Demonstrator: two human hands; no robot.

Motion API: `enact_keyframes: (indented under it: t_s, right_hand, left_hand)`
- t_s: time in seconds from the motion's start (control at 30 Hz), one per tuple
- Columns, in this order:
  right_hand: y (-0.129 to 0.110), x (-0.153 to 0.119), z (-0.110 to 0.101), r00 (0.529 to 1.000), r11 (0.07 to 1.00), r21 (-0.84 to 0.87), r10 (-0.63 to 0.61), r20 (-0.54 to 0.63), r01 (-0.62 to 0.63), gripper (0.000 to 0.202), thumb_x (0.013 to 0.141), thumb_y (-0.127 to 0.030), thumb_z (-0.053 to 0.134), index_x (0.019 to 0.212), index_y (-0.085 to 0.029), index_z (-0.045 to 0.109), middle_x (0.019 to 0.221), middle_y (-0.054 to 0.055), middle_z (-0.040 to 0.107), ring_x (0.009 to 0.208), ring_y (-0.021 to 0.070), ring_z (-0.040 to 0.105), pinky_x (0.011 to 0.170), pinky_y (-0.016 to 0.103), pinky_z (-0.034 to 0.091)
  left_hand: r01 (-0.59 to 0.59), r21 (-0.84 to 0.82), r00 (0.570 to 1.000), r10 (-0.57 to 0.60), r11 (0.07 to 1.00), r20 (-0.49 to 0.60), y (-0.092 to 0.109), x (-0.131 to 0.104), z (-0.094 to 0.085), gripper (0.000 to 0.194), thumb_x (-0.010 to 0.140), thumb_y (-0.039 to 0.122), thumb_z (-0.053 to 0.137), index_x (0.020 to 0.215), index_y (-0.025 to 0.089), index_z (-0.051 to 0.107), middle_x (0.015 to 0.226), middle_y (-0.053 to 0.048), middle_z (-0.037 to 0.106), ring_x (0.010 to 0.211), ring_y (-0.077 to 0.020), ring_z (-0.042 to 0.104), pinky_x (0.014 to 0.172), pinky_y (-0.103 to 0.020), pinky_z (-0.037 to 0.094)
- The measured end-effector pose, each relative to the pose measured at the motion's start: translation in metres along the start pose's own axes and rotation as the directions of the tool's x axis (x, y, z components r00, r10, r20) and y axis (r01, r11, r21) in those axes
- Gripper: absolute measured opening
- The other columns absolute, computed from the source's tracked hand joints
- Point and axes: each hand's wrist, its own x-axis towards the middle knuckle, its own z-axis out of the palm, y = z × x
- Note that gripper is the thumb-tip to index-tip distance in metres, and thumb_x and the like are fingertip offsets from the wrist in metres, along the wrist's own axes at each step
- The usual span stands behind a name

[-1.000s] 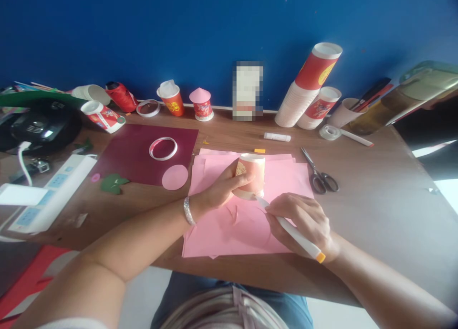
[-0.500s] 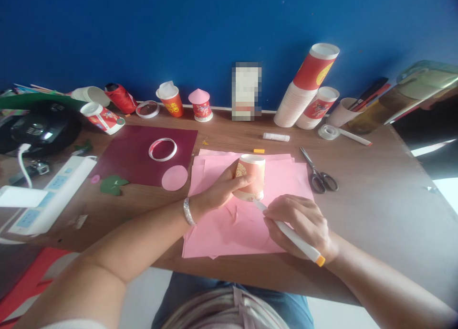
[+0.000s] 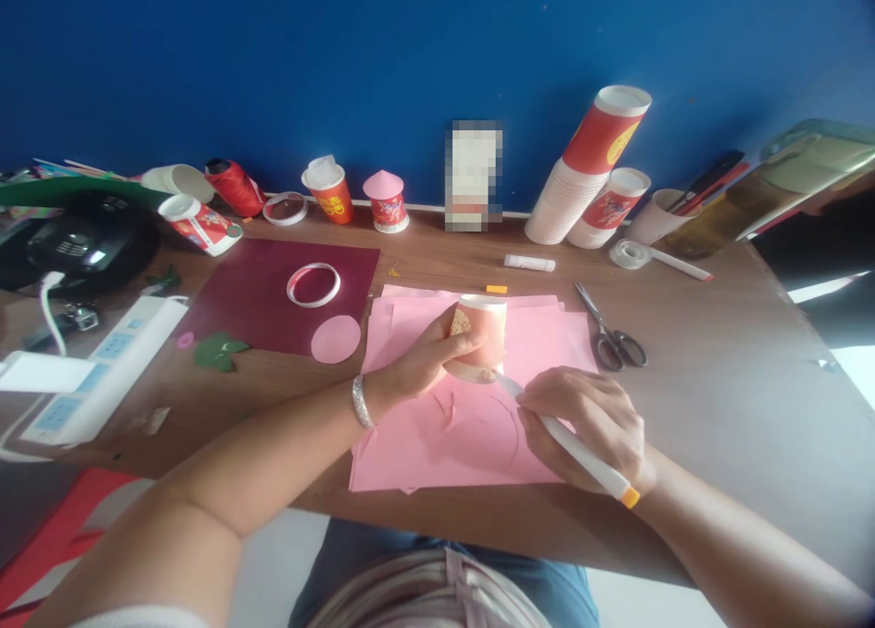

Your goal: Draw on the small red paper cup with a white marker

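Note:
A paper cup (image 3: 488, 329) with a pale red side and a gold pattern is upright in my left hand (image 3: 432, 356), whose thumb lies across its front. My right hand (image 3: 583, 420) is closed round a long white pen (image 3: 581, 453) with an orange end. The pen's tip is at the white lower edge of the cup, on its right side. Below both hands lies a stack of pink paper sheets (image 3: 416, 455), with a thin curved line and small pink scraps on the top one.
Scissors (image 3: 611, 334) lie right of the paper. A glue stick (image 3: 530, 262) and an orange cap (image 3: 496, 289) lie behind it. Left are a maroon sheet (image 3: 252, 291), a pink disc (image 3: 335, 339) and a power strip (image 3: 102, 373). Stacked cups (image 3: 571, 186) lean at the wall.
My right hand and the pen have moved slightly to the right, and the pen's tip has shifted right along the cup's lower edge. My left hand keeps its hold on the cup.

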Motion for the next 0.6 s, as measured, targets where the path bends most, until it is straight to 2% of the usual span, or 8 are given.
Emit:
enact_keyframes:
  t_s: [0.6]
  right_hand:
    - [-0.0003, 0.0019, 0.0008, 0.999, 1.000, 0.005, -0.002, 0.035, 0.002, 0.026, 0.085, 0.001, 0.063, 0.102, -0.019, 0.060, 0.073, 0.000, 0.064, 0.059, 0.0132, 0.062, 0.052, 0.027, 0.053]
  left_hand:
    - [-0.018, 0.006, 1.000, 0.018, 1.000, 0.016, 0.0031, -0.0001, 0.0020, 0.045, 0.089, 0.049, 0.072, 0.116, 0.016, 0.062, 0.107, -0.011, 0.067, 0.096, -0.0231, 0.067, 0.085, -0.035, 0.055]
